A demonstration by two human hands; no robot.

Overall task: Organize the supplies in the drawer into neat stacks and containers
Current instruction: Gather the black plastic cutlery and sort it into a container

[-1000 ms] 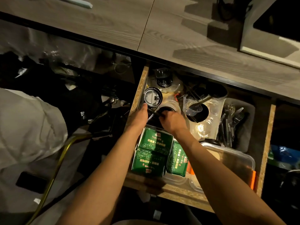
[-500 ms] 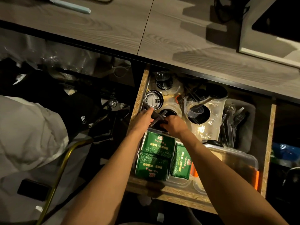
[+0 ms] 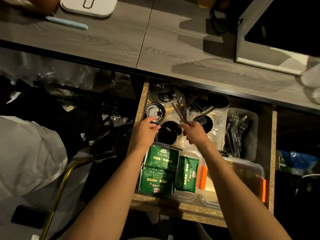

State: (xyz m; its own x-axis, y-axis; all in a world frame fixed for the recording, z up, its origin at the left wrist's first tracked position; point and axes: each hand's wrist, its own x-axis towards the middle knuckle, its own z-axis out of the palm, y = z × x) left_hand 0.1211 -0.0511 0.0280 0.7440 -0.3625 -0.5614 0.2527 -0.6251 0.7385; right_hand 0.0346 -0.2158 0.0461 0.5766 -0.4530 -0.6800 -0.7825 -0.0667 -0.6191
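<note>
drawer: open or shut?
Open. The drawer is pulled out from under the counter, its green packets and plastic cutlery exposed, with both hands reaching in.

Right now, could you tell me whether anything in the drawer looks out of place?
Yes. One thin dark stick lies loose across the top edge of the green packets, apart from the bundle of sticks held in the right hand. Cutlery is jumbled in the grey bin rather than stacked.
</note>
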